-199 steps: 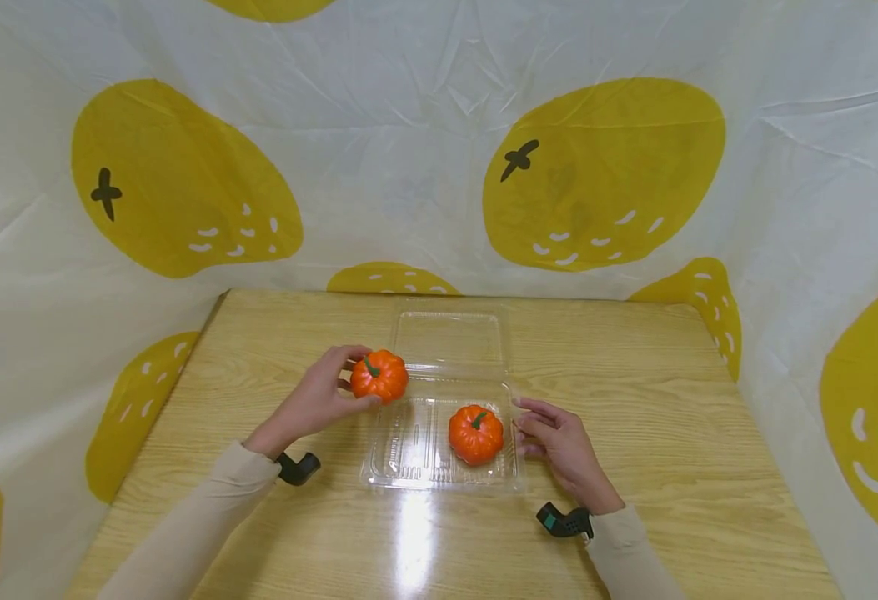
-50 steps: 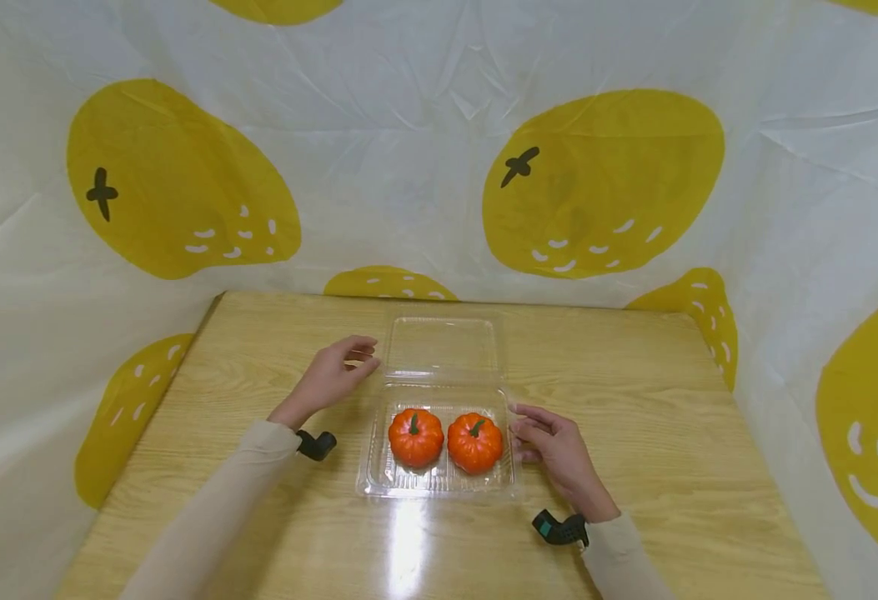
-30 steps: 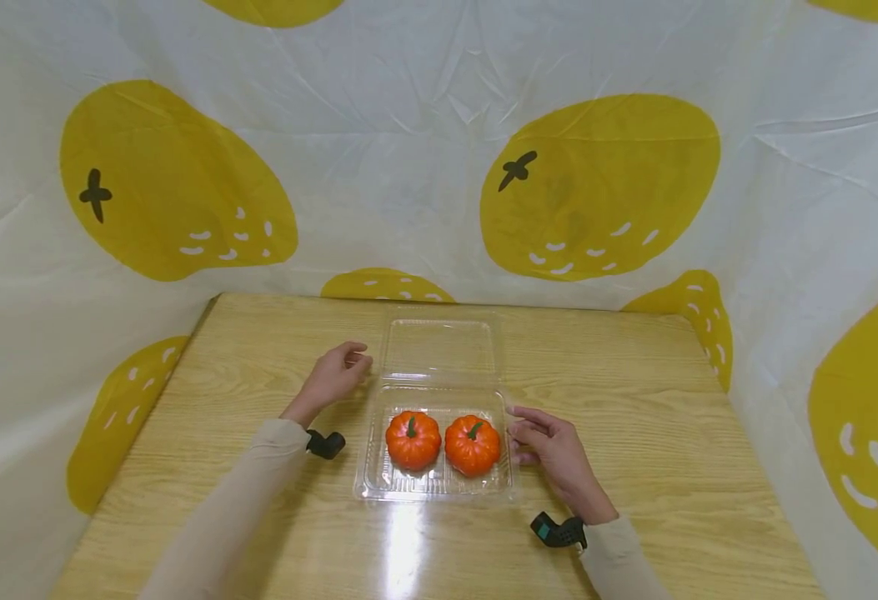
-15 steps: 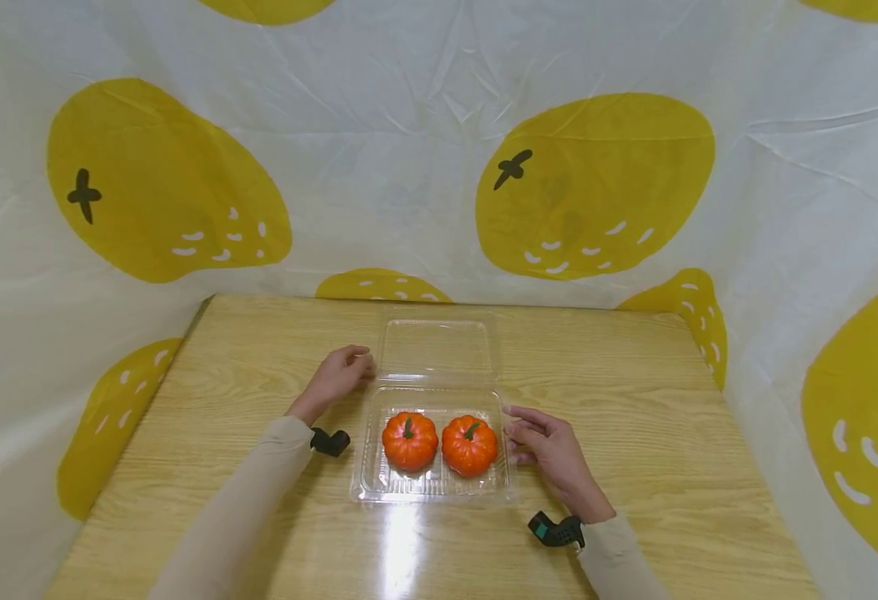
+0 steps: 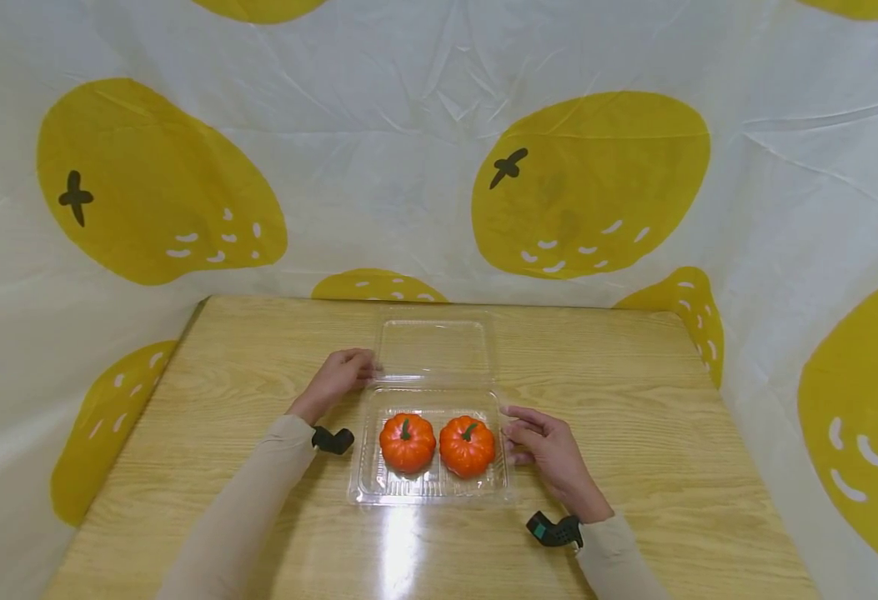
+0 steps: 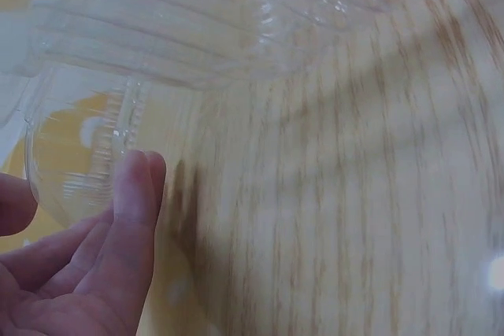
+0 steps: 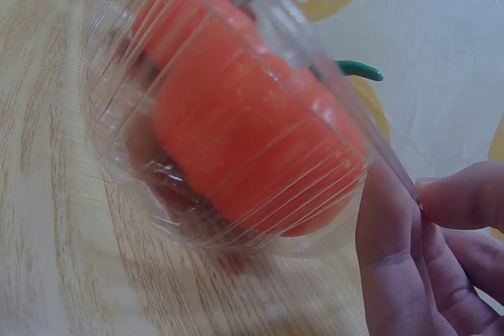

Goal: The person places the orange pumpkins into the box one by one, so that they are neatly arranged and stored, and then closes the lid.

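Two small orange pumpkins, the left one [image 5: 407, 443] and the right one [image 5: 467, 447], sit side by side in the base of a clear plastic clamshell container [image 5: 431, 498]. Its lid [image 5: 434, 346] lies folded back on the far side. My left hand [image 5: 337, 379] is at the lid's left edge close to the hinge. In the left wrist view its thumb is right at the lid's rim, with a gap between thumb and fingers [image 6: 134, 194]. My right hand [image 5: 554, 450] pinches the base's right rim between thumb and fingers, seen in the right wrist view beside a pumpkin [image 7: 252, 123].
The container stands on a wooden table [image 5: 634, 400]. A white cloth [image 5: 378, 167] printed with yellow fruit hangs behind and at both sides. Black devices are strapped to the left wrist [image 5: 332, 439] and the right wrist [image 5: 553, 529].
The left hand set its pumpkin in the base beside the other, let go, and moved to the lid's left edge. The right hand has stayed at the right rim.
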